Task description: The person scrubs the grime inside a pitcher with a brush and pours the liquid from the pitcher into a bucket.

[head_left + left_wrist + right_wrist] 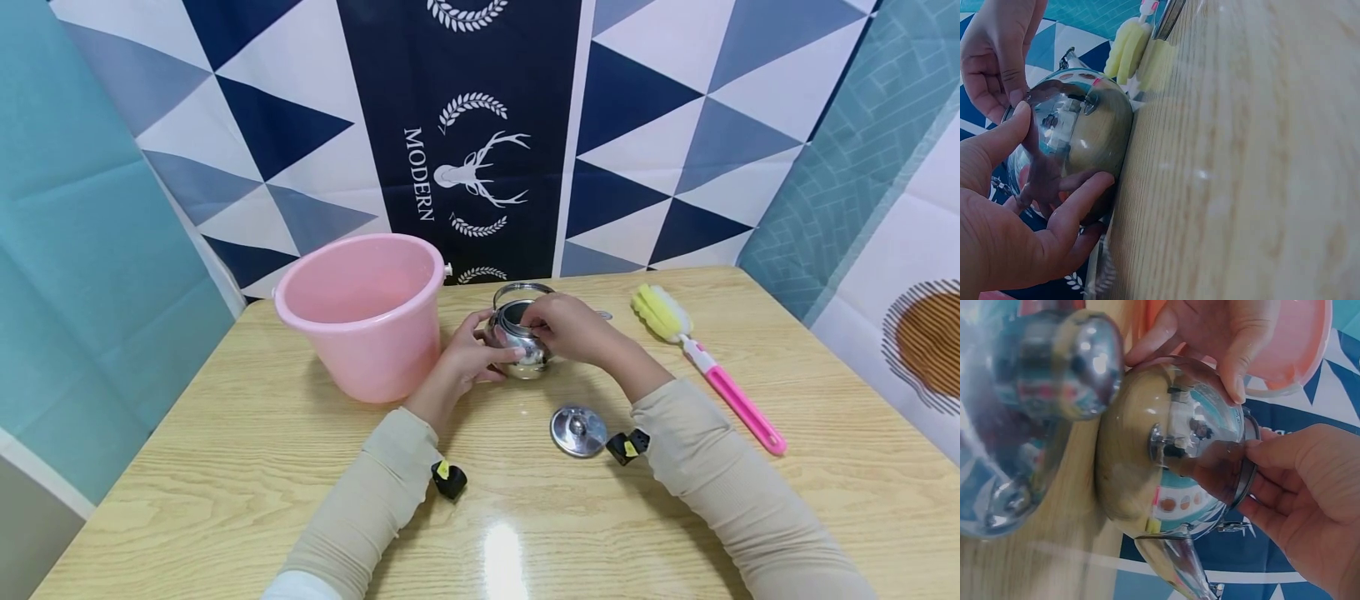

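Note:
A shiny steel teapot (531,358) stands uncovered on the table, its hoop handle (523,287) raised at the back. My left hand (480,354) grips the round body from the left side, thumb high and fingers lower down, as the left wrist view also shows. At the mouth, my right hand (573,329) pinches the rim (1249,478) between thumb and curled fingers. Whether a separate insert sits inside that rim I cannot tell. The spout (1179,565) points away to the right. Nearer the front lies the round steel lid (578,431), knob up.
Left of the teapot, a pink bucket (360,325) stands close to my left forearm. A long brush with a yellow and white sponge head (663,312) and pink handle (746,408) lies on the right. Patterned cloth (465,125) hangs behind the wooden table (225,467).

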### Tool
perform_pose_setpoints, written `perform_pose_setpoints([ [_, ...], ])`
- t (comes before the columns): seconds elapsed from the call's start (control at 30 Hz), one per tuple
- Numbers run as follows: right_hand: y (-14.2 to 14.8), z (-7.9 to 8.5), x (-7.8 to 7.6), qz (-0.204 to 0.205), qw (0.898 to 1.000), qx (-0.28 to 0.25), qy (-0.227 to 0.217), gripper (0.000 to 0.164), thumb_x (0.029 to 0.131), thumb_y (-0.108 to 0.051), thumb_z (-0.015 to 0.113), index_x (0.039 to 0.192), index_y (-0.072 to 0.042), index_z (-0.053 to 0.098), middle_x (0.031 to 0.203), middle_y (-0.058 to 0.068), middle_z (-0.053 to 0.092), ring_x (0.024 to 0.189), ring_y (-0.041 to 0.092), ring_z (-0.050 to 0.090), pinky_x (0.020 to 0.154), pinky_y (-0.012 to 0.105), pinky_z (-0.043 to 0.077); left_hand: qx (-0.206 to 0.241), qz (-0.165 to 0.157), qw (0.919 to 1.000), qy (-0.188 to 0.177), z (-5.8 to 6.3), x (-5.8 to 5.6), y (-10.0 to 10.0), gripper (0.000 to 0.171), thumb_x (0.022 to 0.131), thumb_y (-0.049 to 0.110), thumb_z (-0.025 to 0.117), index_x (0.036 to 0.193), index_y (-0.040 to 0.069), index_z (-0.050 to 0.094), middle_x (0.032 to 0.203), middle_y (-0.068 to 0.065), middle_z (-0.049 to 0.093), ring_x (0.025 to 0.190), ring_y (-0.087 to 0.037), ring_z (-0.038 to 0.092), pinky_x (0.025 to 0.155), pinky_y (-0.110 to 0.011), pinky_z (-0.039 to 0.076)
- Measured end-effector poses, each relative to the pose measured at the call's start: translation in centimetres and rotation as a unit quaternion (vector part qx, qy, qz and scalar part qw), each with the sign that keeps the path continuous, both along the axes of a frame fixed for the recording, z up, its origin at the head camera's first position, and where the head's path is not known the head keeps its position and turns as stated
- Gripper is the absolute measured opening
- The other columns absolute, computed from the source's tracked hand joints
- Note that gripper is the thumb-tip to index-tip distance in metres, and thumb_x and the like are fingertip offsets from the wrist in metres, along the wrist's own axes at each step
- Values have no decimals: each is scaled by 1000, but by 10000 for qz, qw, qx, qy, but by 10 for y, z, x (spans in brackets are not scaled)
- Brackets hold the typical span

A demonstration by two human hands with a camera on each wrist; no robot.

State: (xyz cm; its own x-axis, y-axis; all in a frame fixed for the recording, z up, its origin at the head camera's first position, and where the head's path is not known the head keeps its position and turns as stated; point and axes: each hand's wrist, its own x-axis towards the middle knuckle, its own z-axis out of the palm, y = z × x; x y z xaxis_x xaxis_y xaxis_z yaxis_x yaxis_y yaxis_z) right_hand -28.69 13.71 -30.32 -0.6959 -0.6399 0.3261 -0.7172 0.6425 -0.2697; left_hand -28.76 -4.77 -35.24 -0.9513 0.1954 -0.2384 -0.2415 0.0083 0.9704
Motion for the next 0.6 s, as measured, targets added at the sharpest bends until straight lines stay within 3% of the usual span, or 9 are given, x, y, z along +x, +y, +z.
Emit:
perform_pose_setpoints([
  [0.2,1,-5,0,125,9997,-120,197,17,83,15,60,89,1,68,85,8,66,81,23,61,74,39,54,-46,11,10000,3,-1,0,0,88,76,-4,81,147,24,37,141,-17,37,88,-29,63,74,-48,60],
  [0.6,3,-1,4,-39,9969,-353,705,16,85,14,59,95,3,67,91,13,66,87,29,59,79,43,52,-1,-25,10000,78,-1,0,-1,88,77,-4,80,148,23,36,141,-18,35,91,-31,62,76,-51,59],
])
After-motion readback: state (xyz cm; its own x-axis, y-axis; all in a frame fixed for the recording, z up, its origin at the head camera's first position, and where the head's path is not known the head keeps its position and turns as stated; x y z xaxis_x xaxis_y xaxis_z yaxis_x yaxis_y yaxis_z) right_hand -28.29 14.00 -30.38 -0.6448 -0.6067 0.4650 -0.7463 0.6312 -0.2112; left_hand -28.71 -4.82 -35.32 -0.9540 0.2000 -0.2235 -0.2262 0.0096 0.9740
